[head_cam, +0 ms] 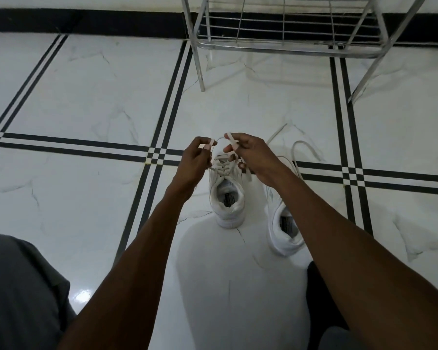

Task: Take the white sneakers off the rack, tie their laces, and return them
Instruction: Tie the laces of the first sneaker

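Note:
Two white sneakers stand on the tiled floor, heels toward me. Over the left sneaker [226, 198], my left hand [194, 160] pinches one end of its lace [223, 168], and my right hand [250, 154] pinches the other end, raised above the tongue. The right sneaker [282, 223] sits beside it, partly hidden under my right forearm. Its loose lace [305, 147] trails out on the floor beyond its toe.
A metal wire shoe rack [283, 44] stands at the back against a black skirting, its lower shelf bare. White marble floor tiles with black double lines [162, 152] spread all round. My knees in grey cloth [18, 286] show at the bottom corners.

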The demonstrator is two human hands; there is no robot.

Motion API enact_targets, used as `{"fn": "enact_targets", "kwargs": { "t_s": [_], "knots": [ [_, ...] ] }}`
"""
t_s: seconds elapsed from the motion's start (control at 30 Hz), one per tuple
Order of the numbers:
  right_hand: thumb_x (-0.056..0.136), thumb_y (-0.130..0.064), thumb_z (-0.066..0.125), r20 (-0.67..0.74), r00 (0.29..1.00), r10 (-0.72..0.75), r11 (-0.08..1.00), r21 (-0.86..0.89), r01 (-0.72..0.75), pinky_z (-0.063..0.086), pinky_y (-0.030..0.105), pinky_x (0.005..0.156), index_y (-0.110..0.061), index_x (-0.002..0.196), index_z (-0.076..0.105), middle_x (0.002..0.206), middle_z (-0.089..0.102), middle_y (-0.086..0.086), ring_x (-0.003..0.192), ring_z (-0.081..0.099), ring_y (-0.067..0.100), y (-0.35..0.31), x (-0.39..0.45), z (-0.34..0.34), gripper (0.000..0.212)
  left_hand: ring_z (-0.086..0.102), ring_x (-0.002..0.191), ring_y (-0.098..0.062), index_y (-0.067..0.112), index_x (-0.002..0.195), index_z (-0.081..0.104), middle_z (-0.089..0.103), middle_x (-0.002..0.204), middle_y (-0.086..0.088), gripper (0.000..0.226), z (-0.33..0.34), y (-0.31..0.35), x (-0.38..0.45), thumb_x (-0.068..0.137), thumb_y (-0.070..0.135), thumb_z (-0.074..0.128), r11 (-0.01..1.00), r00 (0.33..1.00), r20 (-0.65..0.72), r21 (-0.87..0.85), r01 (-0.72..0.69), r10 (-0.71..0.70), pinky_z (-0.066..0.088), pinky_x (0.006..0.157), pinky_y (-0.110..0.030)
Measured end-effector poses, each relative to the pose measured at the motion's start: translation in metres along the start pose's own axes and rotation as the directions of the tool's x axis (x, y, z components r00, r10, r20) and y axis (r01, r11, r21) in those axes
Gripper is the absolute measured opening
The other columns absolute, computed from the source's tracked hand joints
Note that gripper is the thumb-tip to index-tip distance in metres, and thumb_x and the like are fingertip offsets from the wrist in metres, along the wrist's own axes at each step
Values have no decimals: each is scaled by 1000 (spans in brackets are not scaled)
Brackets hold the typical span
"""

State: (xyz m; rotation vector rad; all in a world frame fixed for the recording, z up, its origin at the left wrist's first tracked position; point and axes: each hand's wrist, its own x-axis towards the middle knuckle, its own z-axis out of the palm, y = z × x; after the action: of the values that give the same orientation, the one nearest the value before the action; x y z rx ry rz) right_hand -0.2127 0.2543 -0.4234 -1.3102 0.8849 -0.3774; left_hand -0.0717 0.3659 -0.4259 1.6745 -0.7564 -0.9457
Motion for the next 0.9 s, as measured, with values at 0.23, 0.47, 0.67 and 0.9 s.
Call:
{"fn": "enact_targets", "kwargs": {
  "t_s": [0.23, 0.47, 0.67, 0.9],
  "knots": [
    [99, 0, 54, -74, 997, 30, 998, -60, -35, 42, 13, 43, -6, 129, 58, 103, 77, 18, 69, 71, 13, -7, 0, 4, 31, 56, 75, -10, 18, 133, 57, 59, 83, -5, 36, -2, -2, 3, 106, 5, 38, 979, 996, 63, 187, -77, 66, 51, 67, -15],
    [87, -12, 70, -156, 971, 183, 983, -3, -186, 41, 26, 51, -9, 107, 64, 88, 81, 4, 66, 69, 14, -5, 6, 6, 21, 59, 69, -7, 19, 135, 55, 62, 77, -2, 40, 2, -3, 3, 104, 0, 37, 951, 986, 110, 270, -150, 124, 52, 72, -22],
    [82, -13, 78, -89, 990, 109, 992, -49, -113, 42, 24, 50, -8, 98, 77, 88, 77, 13, 66, 68, 14, -3, 7, 7, 17, 64, 64, -3, 17, 128, 59, 68, 74, 3, 37, 6, 1, 5, 102, -1, 41, 942, 977, 140, 275, -194, 161, 52, 68, -24],
    [91, -21, 74, 147, 986, 83, 996, -31, -79, 50, 20, 69, -4, 111, 77, 98, 74, 20, 75, 65, 8, -3, 8, 1, 26, 69, 72, -29, 23, 123, 47, 72, 76, -6, 45, 2, -1, 9, 91, -9, 52, 929, 977, 142, 313, -197, 159, 58, 68, -49]
  ]
}}
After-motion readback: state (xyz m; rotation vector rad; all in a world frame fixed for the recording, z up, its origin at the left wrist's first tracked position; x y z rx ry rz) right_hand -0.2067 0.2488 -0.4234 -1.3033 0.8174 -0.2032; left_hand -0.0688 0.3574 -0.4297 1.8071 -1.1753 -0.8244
